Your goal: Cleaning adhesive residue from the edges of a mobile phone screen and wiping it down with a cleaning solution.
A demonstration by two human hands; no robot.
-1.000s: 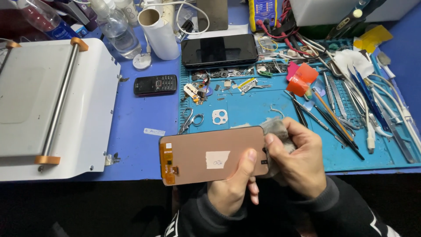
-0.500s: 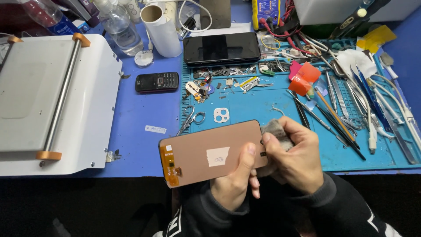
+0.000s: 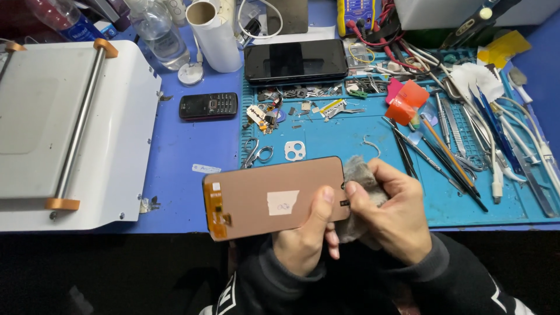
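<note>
laminator [image 3: 64, 134], white, left on the blue table [image 3: 186, 146]. mat [image 3: 350, 134], teal, right, strewn with tools. panel [image 3: 262, 198], copper back up, held over the table's near edge. left hand [image 3: 303, 245] pinches the panel's right end, thumb on top. right hand [image 3: 394, 213] pinches a grey cloth [image 3: 357, 175] touching that same edge.

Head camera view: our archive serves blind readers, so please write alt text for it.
Two hands hold a copper-backed phone screen panel over a blue workbench: the left hand grips its right end while the right hand presses a grey cloth against that edge. Tweezers, a black smartphone and a white machine lie around.
</note>
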